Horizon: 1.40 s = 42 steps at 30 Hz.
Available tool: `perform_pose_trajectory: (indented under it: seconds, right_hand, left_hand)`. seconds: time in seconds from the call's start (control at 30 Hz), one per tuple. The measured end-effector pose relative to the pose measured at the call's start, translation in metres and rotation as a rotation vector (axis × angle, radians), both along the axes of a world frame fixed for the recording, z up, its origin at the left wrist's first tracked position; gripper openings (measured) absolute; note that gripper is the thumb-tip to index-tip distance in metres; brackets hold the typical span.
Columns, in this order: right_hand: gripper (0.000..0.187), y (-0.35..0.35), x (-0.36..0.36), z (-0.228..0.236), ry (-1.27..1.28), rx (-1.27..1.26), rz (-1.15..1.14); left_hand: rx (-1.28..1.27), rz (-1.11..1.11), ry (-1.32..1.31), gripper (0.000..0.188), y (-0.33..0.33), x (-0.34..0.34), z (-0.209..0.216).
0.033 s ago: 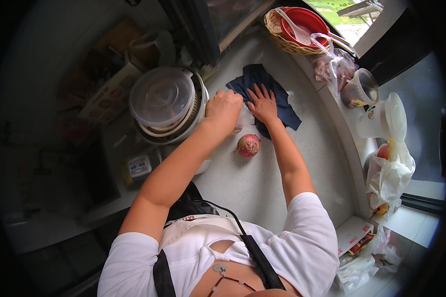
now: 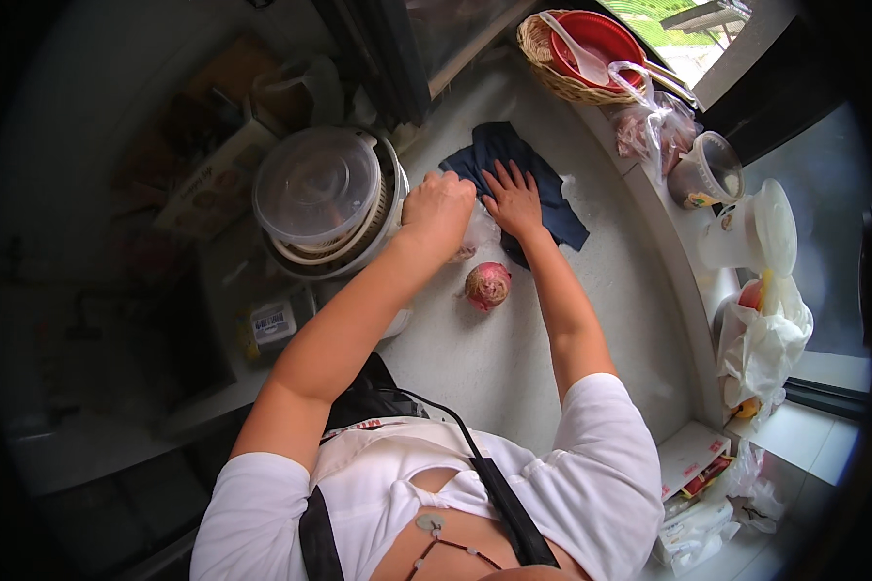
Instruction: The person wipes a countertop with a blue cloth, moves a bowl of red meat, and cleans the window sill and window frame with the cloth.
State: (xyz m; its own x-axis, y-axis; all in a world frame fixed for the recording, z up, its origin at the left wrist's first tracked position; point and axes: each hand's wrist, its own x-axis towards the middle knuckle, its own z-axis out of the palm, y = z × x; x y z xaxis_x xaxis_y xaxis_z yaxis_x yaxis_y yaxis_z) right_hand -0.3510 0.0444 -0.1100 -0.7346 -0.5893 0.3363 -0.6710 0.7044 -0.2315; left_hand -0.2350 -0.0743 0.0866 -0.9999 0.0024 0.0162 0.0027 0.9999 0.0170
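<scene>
My left hand (image 2: 439, 210) is closed in a fist, back of the hand up, over the grey-white counter (image 2: 446, 358). A clear plastic bag (image 2: 480, 232) shows beside and below its fingers, and it appears gripped at the top; the fist hides the grip itself. Something small and brownish lies in the bag's lower part. My right hand (image 2: 515, 205) lies flat, fingers spread, on a dark blue cloth (image 2: 557, 203) rumpled on the counter. Nearer me, between my forearms, rests a round red-skinned vegetable (image 2: 487, 286) with a brownish patch, like an onion; neither hand touches it.
Stacked bowls with a clear lid (image 2: 317, 184) stand left of my left hand. Along the right ledge are a wicker basket (image 2: 536, 63) with a red bowl (image 2: 606, 34), a bag of reddish food (image 2: 654, 136), plastic tubs (image 2: 727, 237) and a white bag (image 2: 761, 349).
</scene>
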Motion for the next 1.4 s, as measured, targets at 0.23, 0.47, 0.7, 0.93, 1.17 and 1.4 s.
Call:
perform_pose_trajectory:
  seconds: [0.23,0.47,0.7,0.93,1.17,1.4]
  right_hand:
    - [0.047,0.017,0.0,-0.003,-0.048,-0.074,0.104]
    - [0.037,0.061,0.052,0.03,-0.403,-0.589,-0.111]
    - [0.076,0.076,0.163,0.052,-0.642,-0.414,-0.011]
    - [0.079,0.049,0.183,0.056,-0.605,-0.334,-0.15]
    - [0.078,0.069,0.167,0.052,-0.731,-0.851,-0.318]
    - [0.066,0.06,0.125,0.083,-1.251,-1.589,-0.071]
  left_hand:
    - [0.027,-0.003,0.019,0.017,-0.001,0.004,-0.003]
    - [0.139,0.009,-0.046,0.03,-0.011,0.013,0.01]
    - [0.006,-0.137,0.14,0.032,-0.011,0.031,0.014]
    - [-0.179,-0.454,0.288,0.029,0.007,0.035,-0.001]
    - [-0.176,-0.347,0.316,0.028,-0.002,0.041,-0.008]
    - [-0.319,-0.223,0.176,0.025,-0.001,0.027,-0.023]
